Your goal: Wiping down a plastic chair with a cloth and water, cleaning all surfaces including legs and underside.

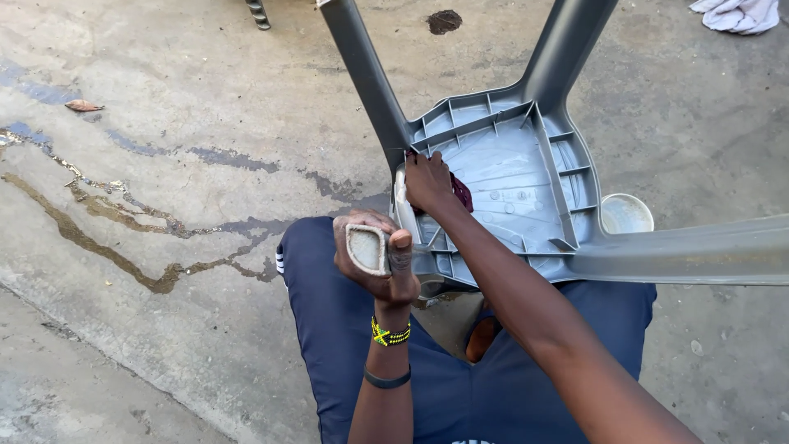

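An upturned grey plastic chair (526, 177) rests against my lap with its ribbed underside facing me and its legs pointing up and out. My left hand (380, 261) is closed around the end of the nearest chair leg, whose hollow foot faces the camera. My right hand (429, 182) presses a dark red cloth (462, 192) into the near left corner of the seat's underside, next to a leg's base. Beaded and dark bands sit on my left wrist.
Wet streaks and dirty runoff (123, 222) cross the concrete floor on the left. A small white bowl or lid (626, 214) lies beside the chair on the right. A pale rag (740, 15) lies at the top right, a dry leaf (82, 105) at the left.
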